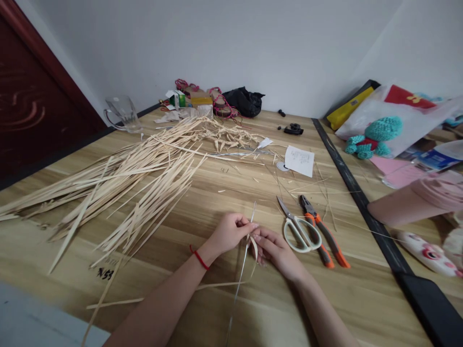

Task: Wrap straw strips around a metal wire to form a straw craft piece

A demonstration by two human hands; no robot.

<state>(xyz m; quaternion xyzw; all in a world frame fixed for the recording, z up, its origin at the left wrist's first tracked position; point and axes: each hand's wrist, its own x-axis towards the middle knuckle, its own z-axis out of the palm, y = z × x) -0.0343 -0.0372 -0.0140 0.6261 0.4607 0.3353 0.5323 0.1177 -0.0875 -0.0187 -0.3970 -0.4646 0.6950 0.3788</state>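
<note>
Near the front middle of the table, my left hand (pixel 233 232) pinches a thin metal wire (pixel 238 284) together with a pale flat strip (pixel 254 248). My right hand (pixel 271 246) is closed on the same strip, its fingertips touching those of my left hand. The wire runs from above my fingers down toward the table's front edge. A longer end of strip (pixel 220 285) trails left beneath the hands and passes behind my left forearm. My fingers partly hide the spot where strip and wire meet.
A large heap of pale strips (pixel 144 183) spreads over the left. Scissors (pixel 302 233) and orange-handled pliers (pixel 321 231) lie right of my hands. Farther back are a paper note (pixel 299 161), a glass mug (pixel 123 113) and a black bag (pixel 245 101). A pink cylinder (pixel 412 200) lies right.
</note>
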